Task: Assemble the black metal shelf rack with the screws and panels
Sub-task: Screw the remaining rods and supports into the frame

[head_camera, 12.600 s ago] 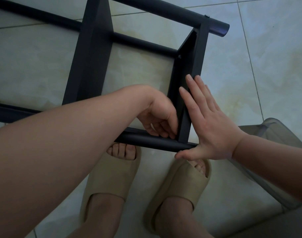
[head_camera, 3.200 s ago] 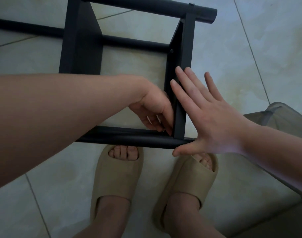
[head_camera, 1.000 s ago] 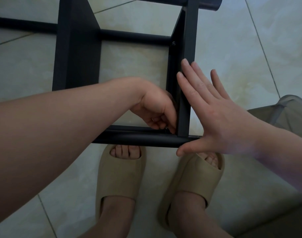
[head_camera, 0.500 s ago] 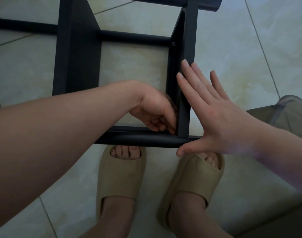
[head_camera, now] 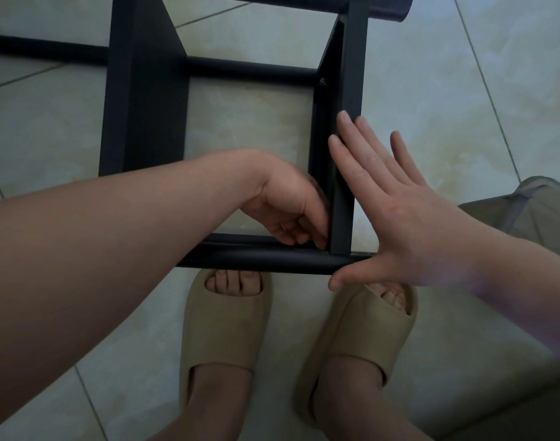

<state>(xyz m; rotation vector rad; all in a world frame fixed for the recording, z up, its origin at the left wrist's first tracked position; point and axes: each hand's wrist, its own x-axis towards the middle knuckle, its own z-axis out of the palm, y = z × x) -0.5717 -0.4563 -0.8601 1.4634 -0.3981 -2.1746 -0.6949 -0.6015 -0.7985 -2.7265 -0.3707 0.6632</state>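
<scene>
Right-hand fingers [head_camera: 351, 144] lie flat against the matte black end panel [head_camera: 355, 65].

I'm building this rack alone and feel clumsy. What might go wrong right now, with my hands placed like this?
1. Your right hand only presses flat on the end panel without gripping it, so the panel may slip off line.
2. Your left hand has its fingers tucked into the corner by the near tube; a shift could pinch them.
3. Your toes sit close beside that tube in open slides.
</scene>
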